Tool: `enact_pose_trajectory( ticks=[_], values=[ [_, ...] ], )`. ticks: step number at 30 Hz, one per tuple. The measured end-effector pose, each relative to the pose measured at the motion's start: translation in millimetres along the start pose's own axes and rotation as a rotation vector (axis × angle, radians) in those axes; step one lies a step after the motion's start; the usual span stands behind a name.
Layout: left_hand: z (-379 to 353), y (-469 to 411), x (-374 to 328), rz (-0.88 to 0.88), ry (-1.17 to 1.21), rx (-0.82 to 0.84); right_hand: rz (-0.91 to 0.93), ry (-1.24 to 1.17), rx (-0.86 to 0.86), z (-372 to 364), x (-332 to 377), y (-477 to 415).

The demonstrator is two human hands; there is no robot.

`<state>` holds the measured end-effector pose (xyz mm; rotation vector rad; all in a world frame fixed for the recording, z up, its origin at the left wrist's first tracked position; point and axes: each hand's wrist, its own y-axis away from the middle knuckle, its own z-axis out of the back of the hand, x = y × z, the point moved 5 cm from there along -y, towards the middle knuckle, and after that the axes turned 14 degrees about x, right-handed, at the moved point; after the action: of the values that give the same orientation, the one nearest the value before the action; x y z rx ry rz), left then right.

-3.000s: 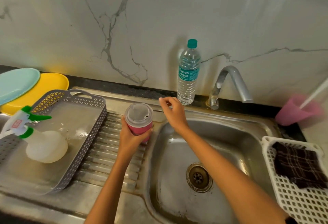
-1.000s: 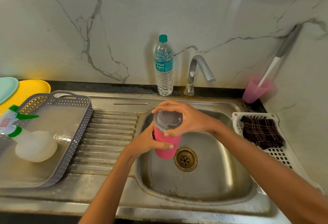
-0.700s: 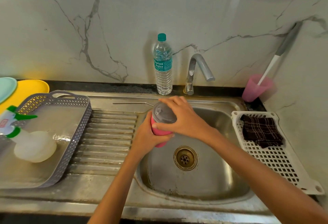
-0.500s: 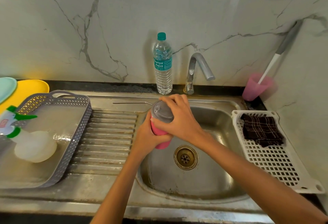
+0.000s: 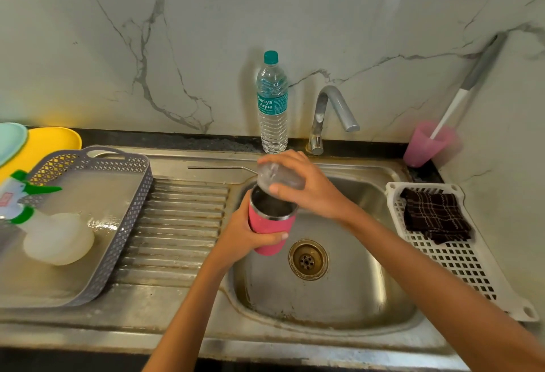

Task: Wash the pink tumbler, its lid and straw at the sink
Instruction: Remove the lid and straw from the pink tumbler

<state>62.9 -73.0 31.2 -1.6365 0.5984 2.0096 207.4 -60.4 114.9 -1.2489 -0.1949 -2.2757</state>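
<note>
My left hand (image 5: 246, 234) grips the pink tumbler (image 5: 269, 231) over the left side of the sink basin (image 5: 339, 298). The tumbler's steel mouth is uncovered. My right hand (image 5: 309, 187) holds the clear lid (image 5: 269, 178) tilted just above the tumbler's rim. The metal straw (image 5: 218, 167) lies on the sink ledge behind the draining board, its bent end near the lid.
The tap (image 5: 330, 115) and a water bottle (image 5: 272, 106) stand behind the basin. A grey basket (image 5: 124, 224) with a spray bottle (image 5: 44, 224) sits on the left. A white basket (image 5: 460, 259) holding a dark cloth (image 5: 433, 218) lies on the right, with a pink cup (image 5: 426, 144) behind it.
My right hand has taken the lid off the tumbler and lifted it clear of the rim. Three seconds ago the tumbler was over the draining board; it now hangs over the basin.
</note>
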Motion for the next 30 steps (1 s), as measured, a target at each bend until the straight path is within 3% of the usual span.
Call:
enact_pose_trajectory(
  ticks=[5,9,20,30],
  values=[
    [18.1,18.9,15.1,0.016,0.007,-0.130,-0.259,-0.092,-0.136,1.0,-46.3,-14.7],
    [39.2,41.1,27.0,0.042,0.057,-0.264,-0.443,-0.017,-0.058,-25.7,-92.8,-37.9],
    [81.8,66.1,42.4,0.027,0.062,-0.443,-0.314,0.247,0.243,-115.9,-105.1,-145.1],
    [90.6,69.8,44.2,0.043,0.100,-0.477,-0.309,0.243,0.305,-138.2,-113.5,-169.8]
  ],
)
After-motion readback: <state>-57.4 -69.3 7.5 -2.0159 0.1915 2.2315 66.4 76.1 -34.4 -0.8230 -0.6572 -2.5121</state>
